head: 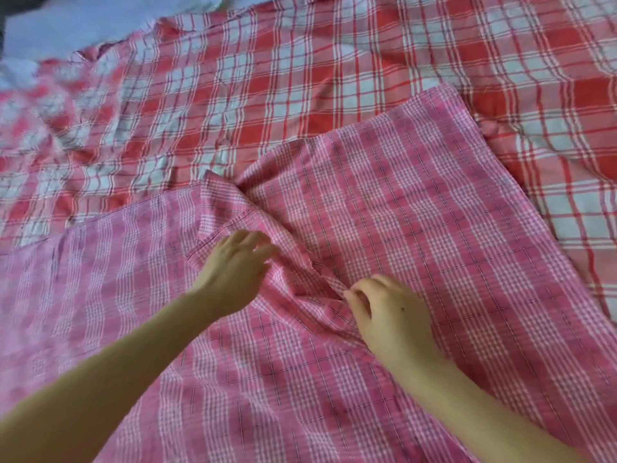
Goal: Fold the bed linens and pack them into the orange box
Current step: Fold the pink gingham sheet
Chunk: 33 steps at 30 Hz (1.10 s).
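Right hand point(390, 312) pinching pink checked sheet point(417, 202), left hand point(233, 265) touching it

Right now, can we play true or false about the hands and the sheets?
1. The right hand pinches the pink sheet. True.
2. The left hand holds a pillow. False: its fingers are stretched out over the pink sheet and hold nothing.
3. The pink sheet lies on top of the red sheet. True.
4. The pink sheet is folded into a neat little square. False: it is spread wide and bunched up between the two hands.
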### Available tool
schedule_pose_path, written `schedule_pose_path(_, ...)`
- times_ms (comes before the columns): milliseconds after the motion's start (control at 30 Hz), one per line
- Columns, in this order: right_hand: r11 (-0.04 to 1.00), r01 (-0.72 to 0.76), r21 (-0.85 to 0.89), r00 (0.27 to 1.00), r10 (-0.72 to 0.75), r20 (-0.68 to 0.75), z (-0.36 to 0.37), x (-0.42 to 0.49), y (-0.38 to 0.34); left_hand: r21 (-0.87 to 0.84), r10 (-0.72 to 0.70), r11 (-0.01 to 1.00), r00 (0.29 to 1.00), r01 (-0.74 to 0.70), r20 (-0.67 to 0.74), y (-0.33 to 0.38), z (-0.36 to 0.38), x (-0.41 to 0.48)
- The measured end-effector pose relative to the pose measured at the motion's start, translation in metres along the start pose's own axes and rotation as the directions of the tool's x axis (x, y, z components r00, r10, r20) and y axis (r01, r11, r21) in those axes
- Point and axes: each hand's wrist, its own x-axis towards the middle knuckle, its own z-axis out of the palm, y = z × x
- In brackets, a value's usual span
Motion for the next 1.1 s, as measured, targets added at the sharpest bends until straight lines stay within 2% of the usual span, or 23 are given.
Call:
schedule_pose_path(67,0.998,-0.063,-0.002,0.998,0.063,0.009,0.004,0.021,-0.013,-0.029,-0.081,0.996,0.997,0.081,0.01,0.005,0.001,0.024)
schedule_pose_path(133,0.991,-0.118,-0.07,0.983,0.126,0.134,0.013,0.042,-0.027,0.062,-0.233,0.971,0.97,0.229,0.07,0.009,0.002,0.046)
schedule_pose_path(167,0.984,-0.135,-0.12,0.97,0.155,0.185,0.019,0.051,-0.033,0.063,-0.351,0.936,0.932,0.346,0.095,0.007,0.002,0.055)
schedule_pose_path(233,0.968,-0.189,-0.162,0.944,0.225,0.24,0.032,0.065,-0.044,0.018,-0.564,0.821,0.806,0.57,0.178,-0.004,0.003,0.064)
schedule_pose_path(267,0.961,-0.218,-0.168,0.936,0.255,0.244,0.038,0.07,-0.048,0.016,-0.616,0.778,0.757,0.628,0.219,-0.012,0.004,0.064)
schedule_pose_path(367,0.948,-0.282,-0.147,0.926,0.309,0.215,0.054,0.08,-0.055,0.044,-0.597,0.789,0.75,0.612,0.285,-0.036,0.007,0.062)
schedule_pose_path(467,0.936,-0.352,0.001,0.916,0.345,0.203,0.06,0.089,-0.056,-0.222,-0.545,0.739,0.758,0.636,0.358,-0.05,0.005,0.062)
schedule_pose_path(533,0.924,-0.361,0.128,0.923,0.333,0.193,0.05,0.096,-0.055,-0.462,-0.515,0.631,0.782,0.623,0.35,-0.052,0.001,0.064)
schedule_pose_path(600,0.904,-0.344,0.255,0.939,0.325,0.117,0.03,0.108,-0.051,-0.703,-0.487,0.47,0.821,0.535,0.299,-0.048,-0.015,0.074)
schedule_pose_path(667,0.867,-0.293,0.404,0.95,0.313,0.017,0.004,0.123,-0.044,-0.836,-0.442,0.333,0.855,0.435,0.269,-0.042,-0.039,0.09)
schedule_pose_path(700,0.863,-0.255,0.437,0.952,0.304,-0.044,-0.012,0.132,-0.038,-0.867,-0.407,0.311,0.879,0.39,0.249,-0.039,-0.053,0.103)
schedule_pose_path(800,0.905,-0.206,0.373,0.932,0.297,-0.205,-0.057,0.158,-0.017,-0.88,-0.335,0.397,0.934,0.261,0.126,-0.024,-0.088,0.141)
schedule_pose_path(933,0.951,-0.223,0.216,0.896,0.287,-0.337,-0.112,0.191,0.021,-0.828,-0.342,0.547,0.936,0.125,-0.085,0.01,-0.111,0.205)
schedule_pose_path(1033,0.94,-0.298,0.166,0.892,0.336,-0.302,-0.14,0.211,0.052,-0.765,-0.302,0.642,0.934,0.049,-0.193,0.037,-0.116,0.252)
schedule_pose_path(1100,0.922,-0.351,0.163,0.89,0.383,-0.248,-0.147,0.221,0.073,-0.674,-0.249,0.737,0.947,0.048,-0.204,0.052,-0.115,0.278)
